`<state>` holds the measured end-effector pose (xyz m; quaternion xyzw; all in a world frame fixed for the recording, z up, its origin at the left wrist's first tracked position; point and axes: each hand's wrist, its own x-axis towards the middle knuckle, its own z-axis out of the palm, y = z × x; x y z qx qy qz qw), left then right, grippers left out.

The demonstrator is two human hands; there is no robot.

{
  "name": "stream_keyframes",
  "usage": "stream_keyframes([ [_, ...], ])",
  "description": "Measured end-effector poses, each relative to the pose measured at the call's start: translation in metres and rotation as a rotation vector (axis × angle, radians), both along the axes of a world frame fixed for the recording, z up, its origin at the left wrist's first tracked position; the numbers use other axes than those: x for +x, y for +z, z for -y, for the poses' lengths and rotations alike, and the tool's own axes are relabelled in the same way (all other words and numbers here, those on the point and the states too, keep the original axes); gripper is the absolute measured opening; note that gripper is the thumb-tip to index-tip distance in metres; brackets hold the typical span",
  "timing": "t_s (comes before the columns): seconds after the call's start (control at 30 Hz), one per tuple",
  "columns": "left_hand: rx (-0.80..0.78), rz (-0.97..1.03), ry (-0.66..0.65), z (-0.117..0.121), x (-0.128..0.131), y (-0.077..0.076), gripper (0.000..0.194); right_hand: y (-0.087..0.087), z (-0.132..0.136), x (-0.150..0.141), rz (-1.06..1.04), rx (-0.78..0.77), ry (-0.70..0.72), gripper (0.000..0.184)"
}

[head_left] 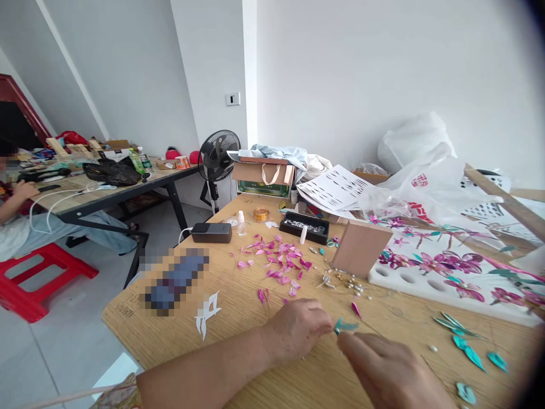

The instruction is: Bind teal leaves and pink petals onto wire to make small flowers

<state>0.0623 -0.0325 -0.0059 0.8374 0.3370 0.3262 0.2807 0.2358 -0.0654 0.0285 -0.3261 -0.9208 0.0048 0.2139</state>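
My left hand is closed over the wooden table, its fingertips pinched beside a small teal leaf. What lies between those fingertips is hidden. My right hand meets it from the right, its fingers closed on the leaf's base. A single magenta petal on a thin wire lies just beyond the right hand. Loose pink petals are scattered past my left hand. To the right of my right hand rest several teal leaves with fine wires, and a white bead.
A wooden block stands beside a white foam board bearing purple flowers. Farther back are a black tray, a power bank and a clear bottle. White cut-outs lie left. Another person's hand shows at the neighbouring table.
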Motion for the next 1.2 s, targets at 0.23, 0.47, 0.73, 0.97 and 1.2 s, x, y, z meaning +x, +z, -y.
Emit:
stream_keyframes([
  [0.23, -0.583, 0.503, -0.238, 0.012, 0.002, 0.016, 0.024, -0.009, -0.027, 0.018, -0.25, -0.338, -0.266, 0.028],
  [0.47, -0.629, 0.815, 0.148, 0.002, -0.001, 0.017, 0.021, -0.026, -0.018, -0.008, -0.181, -0.309, -0.173, 0.031],
  [0.73, 0.011, 0.211, 0.275, -0.004, -0.004, 0.005, 0.021, -0.006, 0.006, -0.015, -0.022, 0.101, 0.002, 0.022],
  [0.97, -0.174, 0.192, -0.314, 0.005, 0.0, 0.006, 0.022, 0.004, -0.016, 0.015, -0.153, -0.075, -0.149, 0.024],
  [1.2, -0.79, 0.865, 0.014, 0.005, 0.001, 0.013, 0.023, -0.028, -0.029, 0.006, -0.268, -0.357, -0.208, 0.036],
])
